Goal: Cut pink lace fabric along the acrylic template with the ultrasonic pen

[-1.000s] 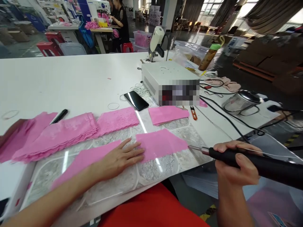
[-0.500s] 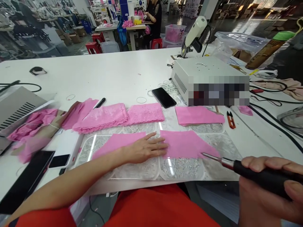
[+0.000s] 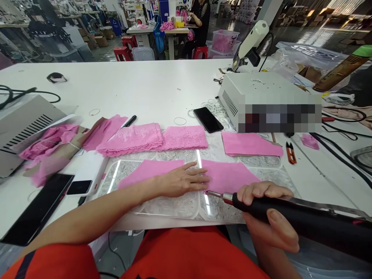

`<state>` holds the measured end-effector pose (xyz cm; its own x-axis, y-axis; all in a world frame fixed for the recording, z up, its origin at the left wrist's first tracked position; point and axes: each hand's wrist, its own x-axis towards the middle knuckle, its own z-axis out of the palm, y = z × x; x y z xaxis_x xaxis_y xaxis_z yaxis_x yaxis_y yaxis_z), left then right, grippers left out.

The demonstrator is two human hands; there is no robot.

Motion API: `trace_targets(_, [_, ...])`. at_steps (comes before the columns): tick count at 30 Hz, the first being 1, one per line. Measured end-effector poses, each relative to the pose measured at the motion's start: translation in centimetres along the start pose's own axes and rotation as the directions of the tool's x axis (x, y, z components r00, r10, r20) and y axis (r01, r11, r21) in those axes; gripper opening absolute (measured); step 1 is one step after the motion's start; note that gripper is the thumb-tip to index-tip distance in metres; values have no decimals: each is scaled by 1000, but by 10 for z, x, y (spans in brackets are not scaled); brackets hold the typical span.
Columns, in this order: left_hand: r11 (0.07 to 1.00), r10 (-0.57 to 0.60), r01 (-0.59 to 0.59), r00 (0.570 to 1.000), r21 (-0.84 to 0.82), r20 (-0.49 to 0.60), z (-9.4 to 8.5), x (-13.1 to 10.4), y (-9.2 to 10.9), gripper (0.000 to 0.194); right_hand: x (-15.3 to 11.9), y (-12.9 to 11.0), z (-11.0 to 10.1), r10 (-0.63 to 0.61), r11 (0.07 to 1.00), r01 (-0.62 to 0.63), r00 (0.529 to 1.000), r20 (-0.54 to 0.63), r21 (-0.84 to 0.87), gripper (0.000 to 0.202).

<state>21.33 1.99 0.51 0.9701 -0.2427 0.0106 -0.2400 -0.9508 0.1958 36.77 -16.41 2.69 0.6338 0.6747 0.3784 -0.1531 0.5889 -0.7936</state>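
My left hand (image 3: 181, 180) lies flat with fingers spread. It presses across the inner edges of two pink fabric pieces, a left piece (image 3: 151, 170) and a right piece (image 3: 226, 174), on a clear patterned mat (image 3: 171, 205). Wrapped round a thick black-handled tool with a slim metal tip is my right hand (image 3: 270, 217); the tool (image 3: 314, 223) points left. Its tip is at the lower left corner of the right piece, close to my left fingertips. Part of that piece is hidden behind my right hand.
Behind the mat lie stacked lace-edged pink pieces (image 3: 133, 139), a folded pink piece (image 3: 250, 144), a phone (image 3: 208, 119) and a grey box (image 3: 261, 87). Orange thread snips (image 3: 290, 153) and black cables (image 3: 345, 155) are on the right. Another person (image 3: 200, 23) sits far back.
My right hand has brought the tool leftward along the lower edge of the right piece, from its right end to its left corner. My left hand stays on the fabric. The view has shifted slightly.
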Motion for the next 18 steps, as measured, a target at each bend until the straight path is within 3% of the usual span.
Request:
trace_targets(10, [1000,24,-23,998,12,-62,3,0,-1,39,-1,4,3,-7,1000,8,999,32,-16,14])
trace_targets(18, [1000,8,-8,999,0,-44,3,0,-1,39,2,4,3,-12,1000,14,998,62,-24,12])
